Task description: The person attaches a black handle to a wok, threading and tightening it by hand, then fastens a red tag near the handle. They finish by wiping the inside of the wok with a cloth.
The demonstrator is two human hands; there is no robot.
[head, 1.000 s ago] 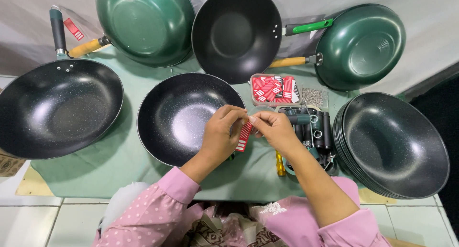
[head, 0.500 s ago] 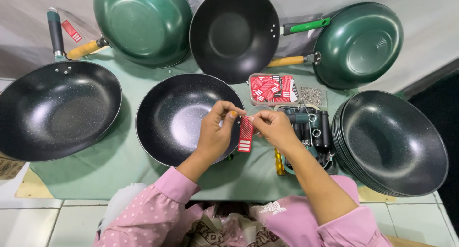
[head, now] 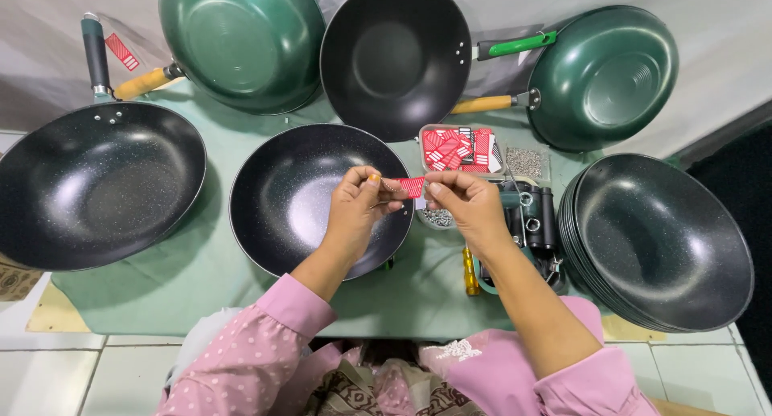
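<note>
Pinching a small red label (head: 412,186) by its ends, the left hand (head: 358,209) and right hand (head: 469,204) hold it level, long axis left to right, above the right rim of the near black wok (head: 289,207), fingers closed, wrists raised, forearms converging.

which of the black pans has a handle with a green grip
The upright black wok at top centre, leaning against the backdrop; its green handle juts right. The black pan at far left has a dark handle, and the others show none.
</note>
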